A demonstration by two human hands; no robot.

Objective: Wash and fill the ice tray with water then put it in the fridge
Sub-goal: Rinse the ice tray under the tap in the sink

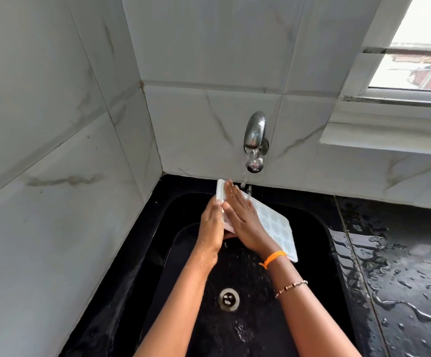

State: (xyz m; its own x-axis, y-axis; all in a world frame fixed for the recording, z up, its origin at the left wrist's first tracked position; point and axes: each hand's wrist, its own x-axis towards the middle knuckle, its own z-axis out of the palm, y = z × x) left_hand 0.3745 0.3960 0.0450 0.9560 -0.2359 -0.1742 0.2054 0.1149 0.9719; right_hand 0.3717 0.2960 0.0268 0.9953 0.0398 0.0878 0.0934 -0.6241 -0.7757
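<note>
With the left hand (213, 222) clamped on the wet ice tray (273, 222) and the right hand's (245, 220) fingers flat, apart, a slip into the sink (320, 240) was possible.

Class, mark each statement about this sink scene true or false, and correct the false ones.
1. Water runs from the tap. True.
2. The ice tray lies flat on the sink floor. False: both hands hold it up, tilted, under the tap.
3. The right hand lies flat on the tray. True.
4. The orange band is on the left wrist. False: right wrist.
5. The left hand grips the tray's edge. True.
</note>
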